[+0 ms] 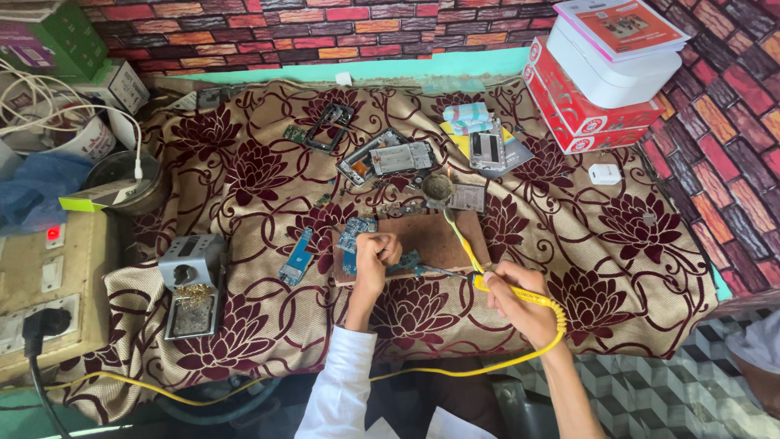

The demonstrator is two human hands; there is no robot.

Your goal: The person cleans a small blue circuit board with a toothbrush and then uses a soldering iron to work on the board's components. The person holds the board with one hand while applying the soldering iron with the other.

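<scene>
The right hand [520, 305] is closed around the yellow handle of a soldering iron [479, 272], its thin dark tip pointing leftward toward the other hand, with a yellow coiled cord [552, 325] running from the handle back under the wrist and away along the near edge of the worktop [634, 268]. Just beside that tip, the left hand [375, 254] is curled tight, pinching a small blue circuit board [406, 262] down against a brown wooden board [439, 240] that lies under both hands. Touching the left hand's far side is another blue circuit board [356, 232], and a little further left lies a narrow blue board [297, 256]. Beyond the wooden board, away from the hands, sit a small round tin [437, 189], a square metal part [468, 197], and several opened phone frames [386, 158]. The worktop is draped in a gold cloth with large maroon flowers. Well off to the left of the left hand stands a grey soldering stand [191, 284] holding brass wool, and past it a beige power strip [41, 284] with a black plug. Far beyond the right hand, red and white boxes [593, 81] are stacked against a brick-patterned wall.
</scene>
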